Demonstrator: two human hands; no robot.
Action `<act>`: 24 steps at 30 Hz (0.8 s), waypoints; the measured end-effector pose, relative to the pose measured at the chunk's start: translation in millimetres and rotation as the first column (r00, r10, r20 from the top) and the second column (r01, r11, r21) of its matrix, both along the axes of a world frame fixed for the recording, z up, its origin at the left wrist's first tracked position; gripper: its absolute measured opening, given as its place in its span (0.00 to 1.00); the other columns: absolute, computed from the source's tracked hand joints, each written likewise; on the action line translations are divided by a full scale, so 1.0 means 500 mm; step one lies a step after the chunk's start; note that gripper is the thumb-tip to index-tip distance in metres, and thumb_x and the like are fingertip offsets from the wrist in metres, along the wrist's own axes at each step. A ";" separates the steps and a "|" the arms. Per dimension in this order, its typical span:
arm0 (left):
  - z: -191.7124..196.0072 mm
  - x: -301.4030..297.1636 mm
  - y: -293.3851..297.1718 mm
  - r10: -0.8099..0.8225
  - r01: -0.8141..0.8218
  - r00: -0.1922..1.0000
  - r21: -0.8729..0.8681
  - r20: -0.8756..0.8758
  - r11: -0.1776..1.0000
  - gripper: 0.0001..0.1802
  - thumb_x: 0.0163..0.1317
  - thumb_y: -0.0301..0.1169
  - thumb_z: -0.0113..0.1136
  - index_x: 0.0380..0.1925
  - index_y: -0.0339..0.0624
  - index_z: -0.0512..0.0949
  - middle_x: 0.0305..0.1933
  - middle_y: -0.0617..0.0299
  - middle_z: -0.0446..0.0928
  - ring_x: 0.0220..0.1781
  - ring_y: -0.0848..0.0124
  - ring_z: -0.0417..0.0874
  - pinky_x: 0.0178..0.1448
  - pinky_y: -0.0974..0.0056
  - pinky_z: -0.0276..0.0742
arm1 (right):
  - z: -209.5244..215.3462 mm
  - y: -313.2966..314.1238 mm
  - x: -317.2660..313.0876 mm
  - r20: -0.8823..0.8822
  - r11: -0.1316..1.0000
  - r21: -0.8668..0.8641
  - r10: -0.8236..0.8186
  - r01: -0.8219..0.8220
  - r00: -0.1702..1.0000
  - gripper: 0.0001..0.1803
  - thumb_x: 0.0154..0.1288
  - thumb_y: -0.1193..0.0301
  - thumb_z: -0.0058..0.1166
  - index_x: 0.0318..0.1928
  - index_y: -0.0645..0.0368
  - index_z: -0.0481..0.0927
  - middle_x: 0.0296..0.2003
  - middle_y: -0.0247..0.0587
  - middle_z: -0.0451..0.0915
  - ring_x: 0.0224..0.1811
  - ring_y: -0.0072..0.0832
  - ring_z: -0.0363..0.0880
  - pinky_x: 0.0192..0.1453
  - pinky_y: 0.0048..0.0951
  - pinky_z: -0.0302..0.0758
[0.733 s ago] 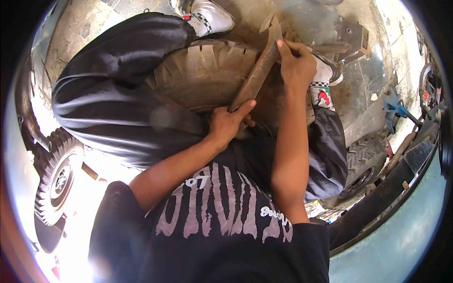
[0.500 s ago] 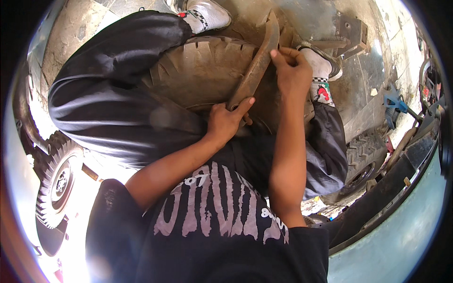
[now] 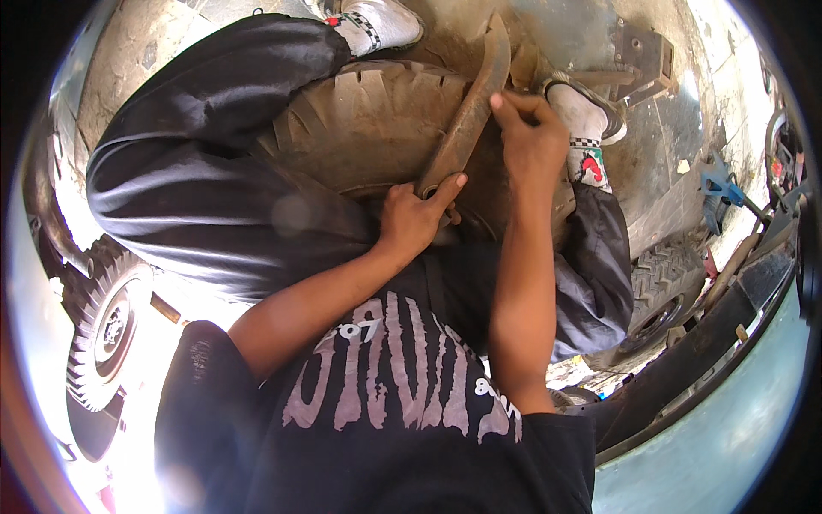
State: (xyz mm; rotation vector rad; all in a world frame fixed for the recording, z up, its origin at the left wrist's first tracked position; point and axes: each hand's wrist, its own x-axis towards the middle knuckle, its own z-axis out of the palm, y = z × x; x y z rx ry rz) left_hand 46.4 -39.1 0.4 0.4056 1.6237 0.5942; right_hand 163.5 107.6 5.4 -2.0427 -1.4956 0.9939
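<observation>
Tyres frame our view: at far left a small wheel with knobbly tread lies in bright light on the ground. Across our lap, between dark trousers, sits a large dusty tyre. Our left hand curls around the lower end of a long rusty tyre lever, which slants up over the tyre. Our right hand closes on its middle, just beside the checked sneaker. Farther right, another treaded tyre rests near a blue tool.
</observation>
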 end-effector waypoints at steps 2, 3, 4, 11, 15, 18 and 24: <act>-0.009 0.006 -0.007 0.041 -0.042 0.999 0.010 0.031 0.999 0.29 0.70 0.54 0.72 0.36 0.32 0.87 0.26 0.57 0.86 0.29 0.68 0.90 0.38 0.62 0.81 | -0.023 0.047 -0.003 -0.024 1.000 0.000 -0.021 0.021 1.000 0.16 0.59 0.61 0.80 0.43 0.56 0.94 0.33 0.45 0.92 0.37 0.37 0.90 0.50 0.36 0.82; -0.005 0.005 -0.005 0.059 -0.059 0.997 0.015 0.047 0.998 0.29 0.70 0.54 0.72 0.35 0.32 0.87 0.26 0.57 0.86 0.29 0.68 0.89 0.38 0.62 0.81 | -0.035 0.070 -0.003 -0.024 1.000 0.012 -0.027 0.027 0.999 0.16 0.59 0.60 0.80 0.43 0.56 0.95 0.33 0.44 0.92 0.37 0.36 0.89 0.49 0.36 0.82; -0.002 0.006 -0.002 0.035 -0.035 0.998 -0.010 0.053 0.999 0.29 0.70 0.54 0.72 0.35 0.32 0.87 0.26 0.58 0.85 0.29 0.69 0.89 0.37 0.62 0.81 | -0.040 0.086 0.001 -0.024 0.999 0.025 -0.033 0.034 0.999 0.16 0.59 0.60 0.81 0.43 0.56 0.95 0.32 0.44 0.92 0.36 0.36 0.89 0.49 0.36 0.82; -0.002 0.004 -0.003 0.082 -0.084 0.995 0.040 0.058 0.996 0.30 0.69 0.56 0.71 0.34 0.34 0.88 0.26 0.59 0.86 0.29 0.69 0.89 0.37 0.61 0.80 | 0.006 -0.061 -0.004 0.002 1.000 -0.003 -0.023 0.023 1.000 0.13 0.62 0.63 0.78 0.40 0.57 0.92 0.37 0.46 0.92 0.41 0.38 0.91 0.52 0.37 0.81; -0.031 0.003 -0.015 -0.127 0.140 0.979 0.072 -0.161 0.988 0.31 0.70 0.58 0.70 0.36 0.34 0.88 0.26 0.59 0.87 0.30 0.69 0.90 0.39 0.61 0.81 | 0.006 -0.050 -0.017 0.038 0.996 0.085 -0.017 0.014 0.999 0.12 0.61 0.64 0.79 0.39 0.58 0.92 0.36 0.46 0.92 0.40 0.40 0.90 0.52 0.38 0.82; 0.005 0.002 0.003 0.005 -0.005 1.000 0.050 -0.013 0.999 0.32 0.70 0.58 0.70 0.37 0.33 0.88 0.26 0.58 0.87 0.30 0.68 0.90 0.41 0.61 0.82 | -0.027 0.033 -0.011 0.094 0.988 0.152 -0.017 0.002 0.995 0.13 0.60 0.63 0.79 0.39 0.57 0.92 0.35 0.46 0.91 0.39 0.42 0.90 0.50 0.38 0.81; 0.012 0.001 0.005 0.086 -0.088 0.995 0.034 0.049 0.996 0.33 0.69 0.59 0.70 0.37 0.32 0.88 0.25 0.57 0.86 0.32 0.67 0.91 0.40 0.61 0.83 | -0.029 0.034 -0.012 0.121 0.979 0.193 0.041 -0.064 0.992 0.13 0.60 0.64 0.79 0.39 0.58 0.92 0.35 0.47 0.91 0.37 0.41 0.89 0.49 0.38 0.81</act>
